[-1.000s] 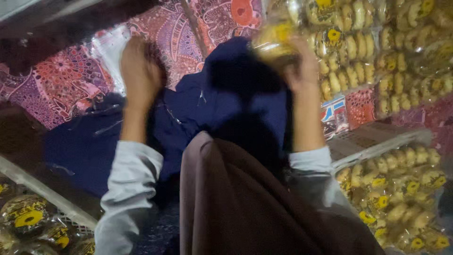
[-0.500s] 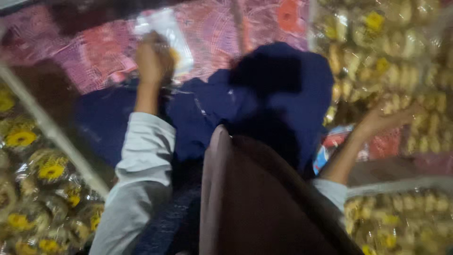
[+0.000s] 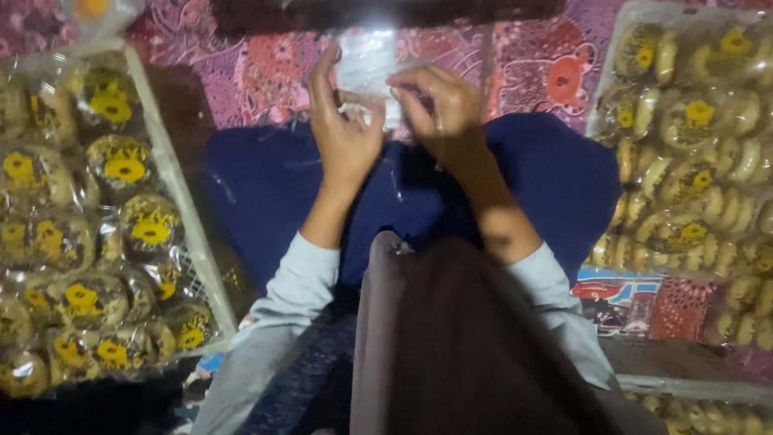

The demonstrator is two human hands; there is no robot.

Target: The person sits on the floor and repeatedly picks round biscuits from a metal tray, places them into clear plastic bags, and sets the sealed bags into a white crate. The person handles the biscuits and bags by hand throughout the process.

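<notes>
Bottom centre of the frame: brown cloth [image 3: 459,354] hanging down from the person, blocking the lap. Light grey sleeves [image 3: 282,314] come up from the lower left and lower right either side of it. Under the forearms, a dark blue cloth [image 3: 274,185] spreads across the middle of the frame. Upper centre: left hand [image 3: 342,129] and right hand [image 3: 439,109] meet on a clear plastic bag [image 3: 366,64], glare on it, contents not readable. Left hand: fingers upright along the bag's left edge, thumb pressed at its lower part, closed on the bag. Right hand: fingers curled in, pinching the bag's right and lower edge, also closed on it. Hands nearly touching each other below the bag. Bag sits above the blue cloth, against the red and pink patterned mat [image 3: 266,72] that runs across the top of the frame. Left side of frame: white tray [image 3: 181,209] packed with round wrapped snack packs [image 3: 125,165] carrying yellow labels, its edge running diagonal from upper left down to lower centre-left. Right side: second tray [image 3: 636,12] stacked with similar wrapped packs of pale cookies [image 3: 692,113], upper right down to mid right. Lower right: more packs [image 3: 700,415] on another tray edge, and a colourful printed sheet [image 3: 616,294] just beside the blue cloth. Dark strip [image 3: 386,12] along the top centre, can't tell what it is.
</notes>
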